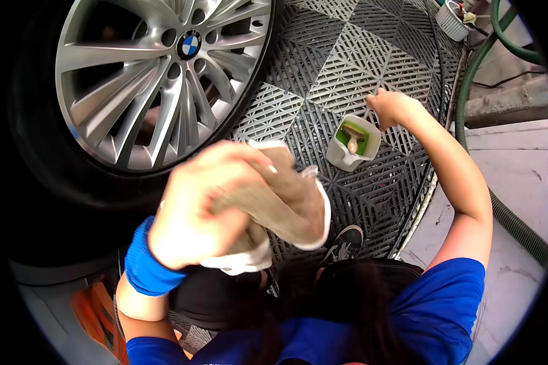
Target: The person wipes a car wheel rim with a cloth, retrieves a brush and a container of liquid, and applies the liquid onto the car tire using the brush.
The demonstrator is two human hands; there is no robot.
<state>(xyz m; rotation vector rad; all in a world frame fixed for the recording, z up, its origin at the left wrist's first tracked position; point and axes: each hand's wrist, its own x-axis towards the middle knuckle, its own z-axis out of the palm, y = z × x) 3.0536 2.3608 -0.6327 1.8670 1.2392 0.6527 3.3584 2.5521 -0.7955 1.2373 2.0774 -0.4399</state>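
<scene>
So the left hand (198, 207) is a bit blurry, but its fingers are curled around a dirty beige cloth (292, 204), pinching it in the air just beside the car wheel (189, 45). Right hand (396, 109) is loosely curled at the edge of a small whitish tub (345, 160); can't tell if it's actually gripping the rim. The tub's sitting on the grey grated floor (359, 67), green liquid inside, with a wooden-looking brush (352, 141) in there. There's a green hose (467, 91) over on the right too.
</scene>
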